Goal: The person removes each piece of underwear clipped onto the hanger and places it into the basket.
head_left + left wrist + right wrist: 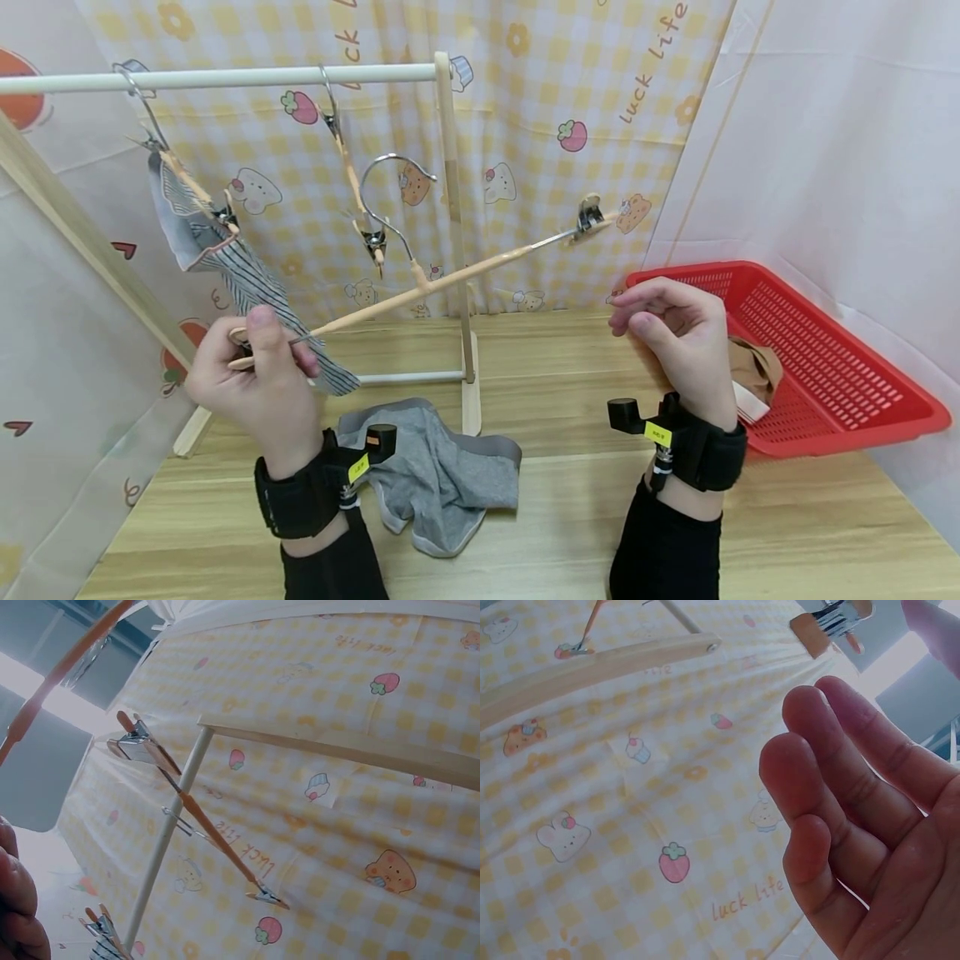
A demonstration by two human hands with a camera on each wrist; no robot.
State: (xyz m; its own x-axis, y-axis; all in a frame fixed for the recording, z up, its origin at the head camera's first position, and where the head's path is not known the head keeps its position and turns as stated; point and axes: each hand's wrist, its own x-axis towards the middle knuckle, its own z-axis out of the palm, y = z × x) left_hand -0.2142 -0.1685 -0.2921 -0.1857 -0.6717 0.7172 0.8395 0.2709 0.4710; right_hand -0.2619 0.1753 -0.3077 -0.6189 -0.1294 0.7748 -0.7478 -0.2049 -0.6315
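My left hand [258, 375] grips one end of a wooden clip hanger [480, 267] at its clip, in the head view. The hanger slants up to the right, its metal hook on top and its far clip [590, 215] near the curtain. My right hand [678, 333] is raised beyond that far end, fingers loosely bent and holding nothing; the right wrist view shows its fingers [817, 772] apart from the clip [831, 626]. Below the hanger, grey boxer briefs [442, 475] lie on the wooden table [555, 500], beside my left wrist.
A rack with a white rail [225, 79] stands at the back left. From it hang a hanger with striped cloth [255, 283] clipped on and a bare clip hanger [351, 171]. At right, a red basket [847, 446] holds brown and white cloth [753, 367].
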